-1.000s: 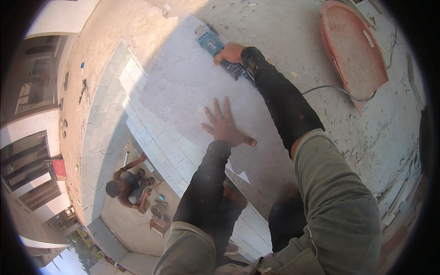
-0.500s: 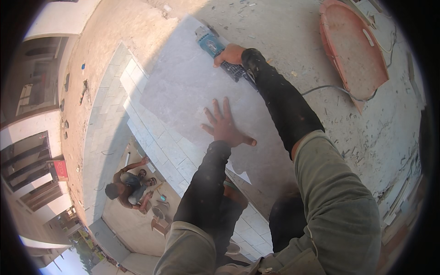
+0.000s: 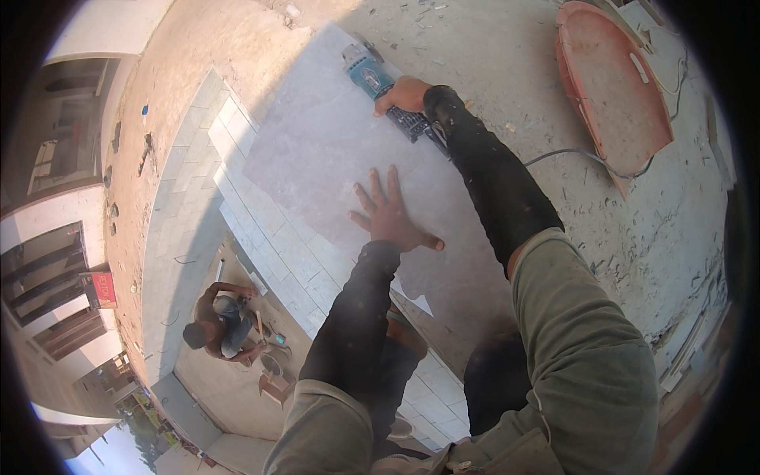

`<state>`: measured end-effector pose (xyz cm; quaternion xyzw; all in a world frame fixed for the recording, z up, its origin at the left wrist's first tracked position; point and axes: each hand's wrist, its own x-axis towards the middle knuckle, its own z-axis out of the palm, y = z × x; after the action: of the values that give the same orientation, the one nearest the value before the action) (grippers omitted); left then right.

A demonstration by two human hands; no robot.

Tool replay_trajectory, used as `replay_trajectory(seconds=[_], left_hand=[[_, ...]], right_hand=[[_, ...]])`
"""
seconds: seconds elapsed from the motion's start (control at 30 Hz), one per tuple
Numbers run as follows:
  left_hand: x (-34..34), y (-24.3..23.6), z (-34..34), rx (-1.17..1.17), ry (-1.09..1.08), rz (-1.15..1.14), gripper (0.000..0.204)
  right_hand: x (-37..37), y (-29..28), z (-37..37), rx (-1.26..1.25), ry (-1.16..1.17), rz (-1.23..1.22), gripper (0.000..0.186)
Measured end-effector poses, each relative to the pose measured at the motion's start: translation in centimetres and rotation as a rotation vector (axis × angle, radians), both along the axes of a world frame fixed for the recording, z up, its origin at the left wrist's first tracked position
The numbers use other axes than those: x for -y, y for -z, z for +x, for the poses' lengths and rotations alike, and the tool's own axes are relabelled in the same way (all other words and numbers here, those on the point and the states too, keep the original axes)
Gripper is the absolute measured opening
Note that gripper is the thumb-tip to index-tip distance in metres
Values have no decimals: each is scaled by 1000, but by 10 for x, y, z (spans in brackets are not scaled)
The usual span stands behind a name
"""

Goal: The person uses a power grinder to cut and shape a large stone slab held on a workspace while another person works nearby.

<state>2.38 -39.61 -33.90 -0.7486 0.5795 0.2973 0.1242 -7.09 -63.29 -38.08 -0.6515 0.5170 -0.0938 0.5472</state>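
Observation:
Under both arms lies a large grey stone-look tile (image 3: 309, 119), dusty on its near part. My left hand (image 3: 391, 222) presses flat on its middle, fingers spread. At the tile's far right edge my right hand (image 3: 406, 95) is wrapped round the body of a teal and black angle grinder (image 3: 369, 77). The grinder's head points away to the far left, and its disc is only partly visible at the tile's edge. A dark cord (image 3: 570, 150) runs off to the right across the ground.
A reddish, dusty trough-shaped tub (image 3: 617, 87) lies at the far right. Left of the tile runs a band of pale floor tiles (image 3: 285, 245). Below it, at the lower left, another person (image 3: 226, 321) crouches beside a bucket (image 3: 271, 364). Debris litters the concrete ground.
The grinder and my right hand have shifted slightly nearer and to the right along the tile's edge. My left hand stays in place. The crouching person has drawn one arm in.

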Motion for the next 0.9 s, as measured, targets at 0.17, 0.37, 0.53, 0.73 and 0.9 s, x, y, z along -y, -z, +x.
replay_trajectory(seconds=[0.17,0.37,0.53,0.73,0.9], left_hand=[[0,-1,3,1,5,9,171],[-1,1,3,-1,6,-1,172],[0,2,3,3,12,5,173],[0,-1,2,3,9,6,172],[0,-4,1,13,-10,3,169]], right_hand=[[-3,-3,1,-4,-12,6,61],[-5,1,1,-10,12,3,60],[-7,5,1,-2,24,-6,59],[-7,2,-4,-32,-42,9,78],[-15,-8,-4,13,-35,-9,66]])
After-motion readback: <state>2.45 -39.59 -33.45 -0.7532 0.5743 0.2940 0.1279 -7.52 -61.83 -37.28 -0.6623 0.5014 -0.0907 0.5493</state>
